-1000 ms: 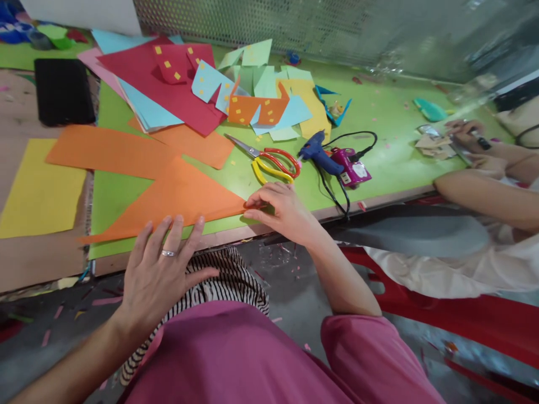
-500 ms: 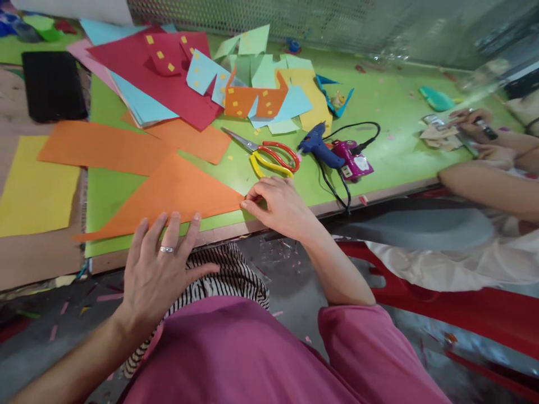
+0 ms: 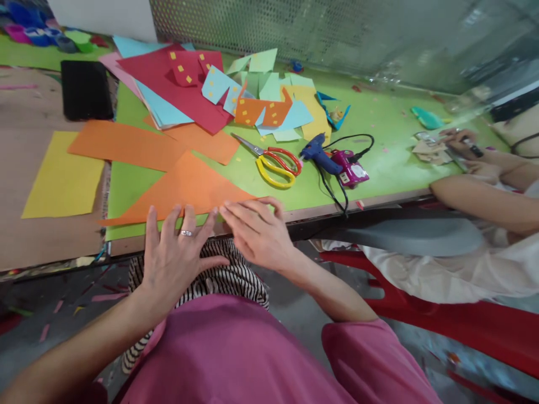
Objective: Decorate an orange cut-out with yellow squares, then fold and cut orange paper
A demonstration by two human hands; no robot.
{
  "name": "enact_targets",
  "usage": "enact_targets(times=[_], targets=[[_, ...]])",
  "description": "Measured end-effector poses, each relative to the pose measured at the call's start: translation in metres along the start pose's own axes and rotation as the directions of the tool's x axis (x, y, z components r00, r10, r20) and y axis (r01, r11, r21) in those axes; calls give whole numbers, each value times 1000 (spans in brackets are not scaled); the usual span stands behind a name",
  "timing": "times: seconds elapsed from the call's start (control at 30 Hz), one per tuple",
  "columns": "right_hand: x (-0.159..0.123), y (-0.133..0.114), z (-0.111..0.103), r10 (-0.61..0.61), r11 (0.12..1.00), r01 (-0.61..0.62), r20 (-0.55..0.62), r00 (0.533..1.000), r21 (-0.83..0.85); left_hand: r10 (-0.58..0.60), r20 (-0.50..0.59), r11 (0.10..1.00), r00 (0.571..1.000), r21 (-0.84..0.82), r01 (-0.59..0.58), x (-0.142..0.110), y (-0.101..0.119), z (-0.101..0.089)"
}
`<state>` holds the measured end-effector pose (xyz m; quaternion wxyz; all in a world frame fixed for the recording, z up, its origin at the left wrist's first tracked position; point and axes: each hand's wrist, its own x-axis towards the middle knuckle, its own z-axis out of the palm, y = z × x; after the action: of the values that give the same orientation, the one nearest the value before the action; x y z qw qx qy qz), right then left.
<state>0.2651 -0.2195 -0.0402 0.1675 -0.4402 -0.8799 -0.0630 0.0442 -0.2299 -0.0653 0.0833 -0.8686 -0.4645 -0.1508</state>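
Paper (image 3: 191, 185), orange and triangular, lying left of scissors (image 3: 263, 152), toward person. Left hand (image 3: 172, 261) resting open, spread fingertips touching near edge. Right hand (image 3: 261, 233) resting open beside it, extended fingers meeting same edge. Glue gun (image 3: 320, 155) lying just right of scissors.

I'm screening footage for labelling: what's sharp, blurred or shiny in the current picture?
Head view: nearest orange sheet and scissors, fairly clear; co-worker's hands at right, softer; green tabletop, a pale sheen towards the right; outer edges, seemingly stretched.
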Motion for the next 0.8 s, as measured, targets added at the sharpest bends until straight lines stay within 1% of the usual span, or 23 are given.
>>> enact_targets(times=[0.07, 0.13, 0.23, 0.37, 0.53, 0.6, 0.7, 0.8], targets=[[-1, -8, 9, -27, 999, 27, 2, 1000, 18, -11, -1, 1000, 1000, -4, 11, -1, -1, 1], [-1, -10, 17, -13, 1000, 13, 0, 1000, 21, -11, 6, 1000, 1000, 0, 11, -1, 0, 2], [-2, -9, 23, 28, 999, -28, 24, 999, 17, -7, 15, 1000, 1000, 17, 7, -3, 1, 3], [-5, -12, 26, 92, 996, -93, 24, 995, 17, -25, 7, 1000, 1000, 12, 25, -6, 1, 5], [-5, -17, 28, 146, 989, -146, 0, 989, 25, 10, -74, 1000, 997, 13, -9, -12, -3, 6], [-5, -18, 28, 140, 990, -140, -24, 990, 17, 19, -70, 1000, 997, 24, -17, -13, -4, 6], [-4, -17, 28, 112, 994, -113, -73, 991, -6, -2, -57, 1000, 998, 31, 4, -14, -3, 8], [-4, -15, 30, 109, 994, -110, -92, 990, -10, -15, -66, 999, 998, 37, 18, -14, -2, 10]])
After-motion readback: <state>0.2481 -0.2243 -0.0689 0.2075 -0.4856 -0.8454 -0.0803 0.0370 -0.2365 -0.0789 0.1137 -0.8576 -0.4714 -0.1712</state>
